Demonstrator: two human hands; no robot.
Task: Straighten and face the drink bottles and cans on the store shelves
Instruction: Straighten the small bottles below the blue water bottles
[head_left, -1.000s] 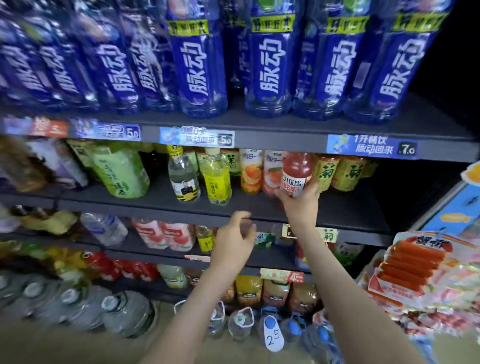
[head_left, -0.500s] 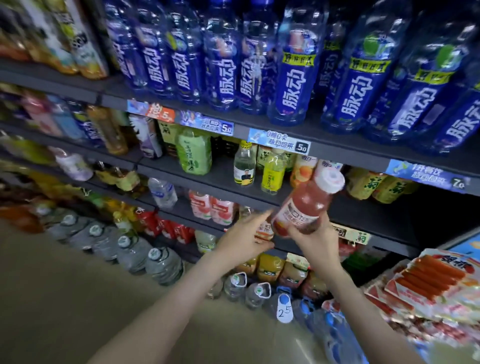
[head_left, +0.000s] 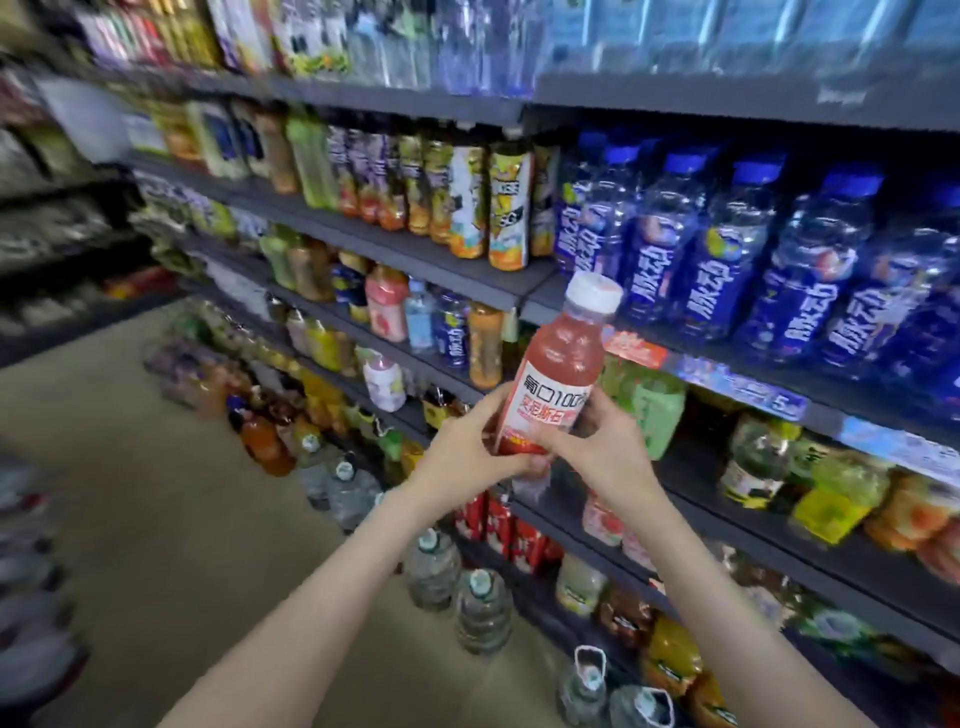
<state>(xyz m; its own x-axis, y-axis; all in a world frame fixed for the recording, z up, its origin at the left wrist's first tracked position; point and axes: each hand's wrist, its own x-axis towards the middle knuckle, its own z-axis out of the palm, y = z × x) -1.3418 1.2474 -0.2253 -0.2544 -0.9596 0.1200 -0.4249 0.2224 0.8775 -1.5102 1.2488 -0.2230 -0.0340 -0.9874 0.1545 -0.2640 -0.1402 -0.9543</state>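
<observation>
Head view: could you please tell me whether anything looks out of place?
Yes: the red bottle is off the shelves, held tilted in front of them by the left hand and right hand. The shelf rows are too blurred to judge.

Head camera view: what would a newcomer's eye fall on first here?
First, the red plastic juice bottle with a white cap, gripped by the left hand and the right hand at the centre of the picture. Next, the row of clear bottles with deep blue labels on the dark grey shelf behind it, to the right.
</observation>
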